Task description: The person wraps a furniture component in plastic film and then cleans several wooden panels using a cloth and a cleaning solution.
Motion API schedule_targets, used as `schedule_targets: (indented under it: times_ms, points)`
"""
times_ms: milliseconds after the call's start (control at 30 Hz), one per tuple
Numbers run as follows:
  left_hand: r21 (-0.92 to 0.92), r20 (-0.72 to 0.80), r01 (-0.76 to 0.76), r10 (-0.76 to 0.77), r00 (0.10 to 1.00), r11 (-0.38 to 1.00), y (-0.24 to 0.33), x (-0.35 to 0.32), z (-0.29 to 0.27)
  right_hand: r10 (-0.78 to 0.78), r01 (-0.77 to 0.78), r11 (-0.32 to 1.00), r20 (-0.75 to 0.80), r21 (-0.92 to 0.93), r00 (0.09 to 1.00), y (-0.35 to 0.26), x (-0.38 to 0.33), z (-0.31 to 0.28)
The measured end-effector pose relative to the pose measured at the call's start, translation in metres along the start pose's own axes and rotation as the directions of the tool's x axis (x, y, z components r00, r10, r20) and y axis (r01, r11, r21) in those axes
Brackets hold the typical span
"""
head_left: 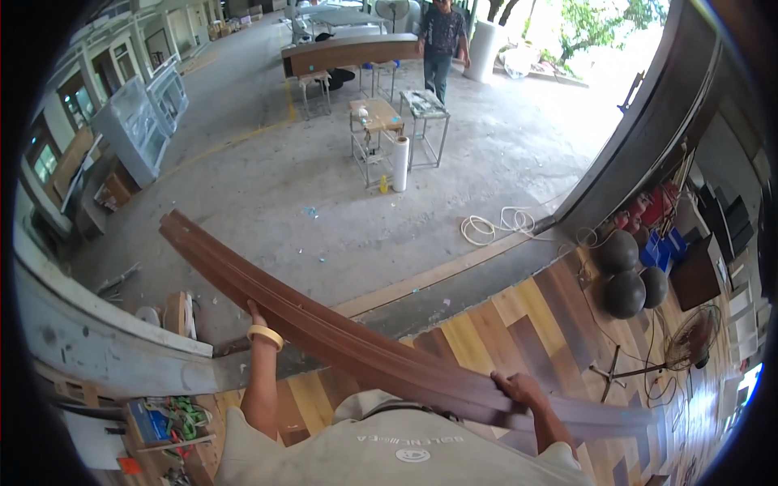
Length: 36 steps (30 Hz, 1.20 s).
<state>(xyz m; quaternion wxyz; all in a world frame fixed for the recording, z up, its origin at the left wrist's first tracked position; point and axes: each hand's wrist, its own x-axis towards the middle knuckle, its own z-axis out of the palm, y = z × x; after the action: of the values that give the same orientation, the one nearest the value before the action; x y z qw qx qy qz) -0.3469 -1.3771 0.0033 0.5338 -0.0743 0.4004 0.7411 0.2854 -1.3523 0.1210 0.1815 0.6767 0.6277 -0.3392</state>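
Head view: long brown beam slants from left of centre to lower right of frame. Left hand, lower left of centre, touches beam's near edge; finger spread mostly hidden, can't tell. Right hand, lower right, fingers curled onto beam, holding it.

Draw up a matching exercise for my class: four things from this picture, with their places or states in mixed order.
Things:
1. brown beam
2. white roll
3. white cable
4. yellow band

Places or states:
A. lying in loops on the concrete floor
B. around the left wrist
C. held in the left hand and right hand
D. standing upright beside the small tables

Pairs: 1-C, 2-D, 3-A, 4-B.
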Motion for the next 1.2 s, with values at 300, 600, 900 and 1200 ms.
schedule_targets:
  times_ms: [300, 600, 900, 1200]
  points:
    - [-0.023, -0.243, -0.134, 0.124, 0.962, 0.991, 0.054, 0.084, 0.088, -0.102, 0.102, 0.992, 0.012, -0.069, 0.995, -0.105, 0.148, -0.111]
    - [-0.146, -0.146, -0.191, 0.170, 0.975, 0.971, 0.081, 0.243, 0.127, -0.188, 0.174, 0.958, -0.045, -0.227, 0.981, -0.223, 0.320, -0.205]
    - [0.005, -0.454, -0.322, 0.289, 0.843, 0.947, 0.115, 0.323, 0.147, -0.266, 0.282, 0.938, 0.103, -0.200, 0.958, -0.336, 0.447, -0.306]
    - [0.024, -0.442, -0.423, 0.389, 0.808, 0.906, 0.087, 0.429, 0.215, -0.386, 0.407, 0.848, 0.132, -0.340, 0.913, -0.402, 0.631, -0.415]
